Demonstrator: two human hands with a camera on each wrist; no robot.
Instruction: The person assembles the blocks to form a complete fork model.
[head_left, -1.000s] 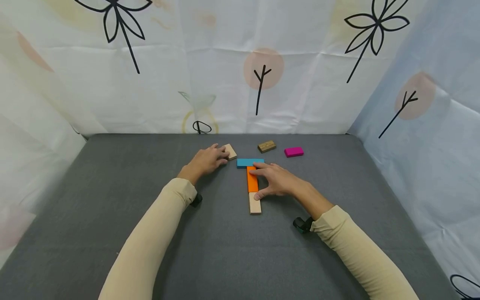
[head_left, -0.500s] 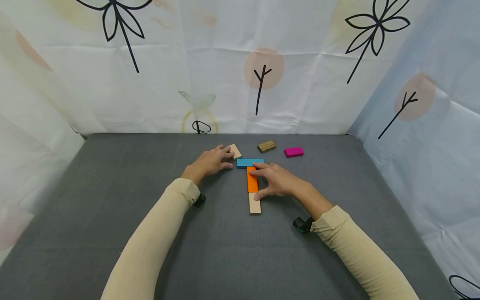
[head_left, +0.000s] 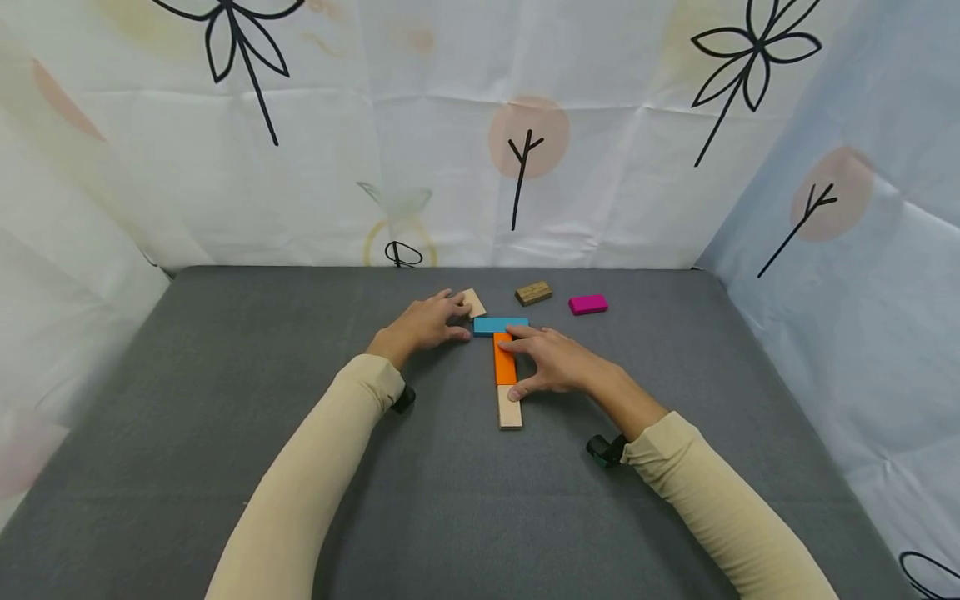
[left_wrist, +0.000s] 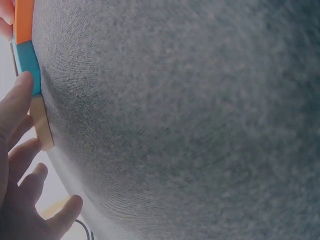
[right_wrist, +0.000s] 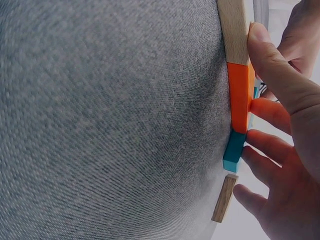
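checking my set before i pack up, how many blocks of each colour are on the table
pale wood blocks: 2
blue block: 1
orange block: 1
dark wood block: 1
pink block: 1
Total: 6

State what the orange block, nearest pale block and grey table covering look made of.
Orange block: probably painted wood, smooth and evenly coloured, though plastic is possible. Nearest pale block: apparently unpainted wood, matte, showing faint grain. Grey table covering: matte fabric, its weave visible.
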